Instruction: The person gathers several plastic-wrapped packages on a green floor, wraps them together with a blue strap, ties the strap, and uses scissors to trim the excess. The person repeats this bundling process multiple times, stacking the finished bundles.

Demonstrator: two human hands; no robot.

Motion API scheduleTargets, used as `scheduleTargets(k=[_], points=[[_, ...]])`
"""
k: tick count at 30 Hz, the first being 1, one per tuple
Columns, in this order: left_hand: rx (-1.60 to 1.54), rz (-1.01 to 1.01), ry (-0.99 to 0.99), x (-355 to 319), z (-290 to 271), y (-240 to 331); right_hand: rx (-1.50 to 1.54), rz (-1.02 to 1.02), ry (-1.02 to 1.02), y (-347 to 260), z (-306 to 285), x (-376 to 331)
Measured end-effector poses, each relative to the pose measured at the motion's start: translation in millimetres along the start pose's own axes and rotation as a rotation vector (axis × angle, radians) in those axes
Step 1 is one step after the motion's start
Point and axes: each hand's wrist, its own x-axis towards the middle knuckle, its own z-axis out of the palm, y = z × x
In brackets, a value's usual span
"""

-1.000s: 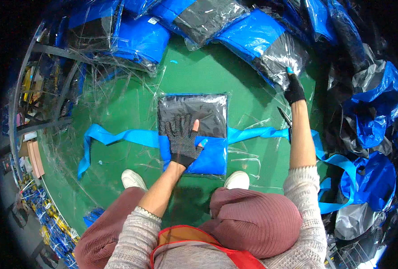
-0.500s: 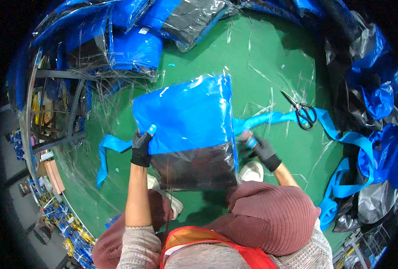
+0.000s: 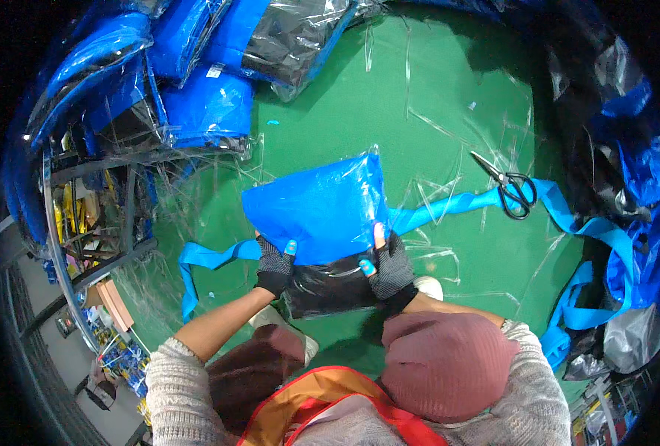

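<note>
Between my knees I hold a plastic-wrapped packet point(image 3: 319, 204), folded and flat, blue on its far part and black on its near part. My left hand point(image 3: 278, 262), in a dark fingerless glove, closes on its left edge with the thumb on top. Gloved likewise, my right hand point(image 3: 391, 264) grips the right edge, thumb and a fingertip over the wrapping. A light-blue strap point(image 3: 449, 208) emerges from both sides of the packet; the stretch between is hidden by it. Black-handled scissors point(image 3: 519, 195) lie on the strap to the right, apart from my hands.
More blue-and-black wrapped packets point(image 3: 211, 108) are piled at the far left beside a metal frame point(image 3: 133, 212). Blue, black and silver sheeting point(image 3: 638, 290) heaps up at the right, with strap loops against it. Clear plastic strips litter the green floor point(image 3: 330, 111).
My right hand has come in from the right and taken hold of the packet's right edge. The packet's far edge now sits lower in view, nearer me. My left hand keeps its hold.
</note>
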Motion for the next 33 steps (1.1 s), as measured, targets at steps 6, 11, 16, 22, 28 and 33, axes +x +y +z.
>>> scheduleTargets(k=[6,11,16,22,28,33], points=[[0.135,-0.089,-0.031,10,20,-13,0.193,0.186,-0.048,17,15,9],[0.186,-0.178,-0.045,-2,25,-8,0.149,0.055,-0.045,22,16,11],[0.166,-0.223,-0.052,-4,41,3,-0.046,0.033,-0.097,33,11,23],[0.144,-0.258,-0.103,0,38,1,-0.241,0.064,-0.211,81,-10,38],[0.067,0.247,0.179,9,-114,40,-0.580,0.057,-0.619,12,-140,150],[0.294,0.200,1.371,-6,-409,86,-0.131,0.115,-0.540,-213,-142,299]])
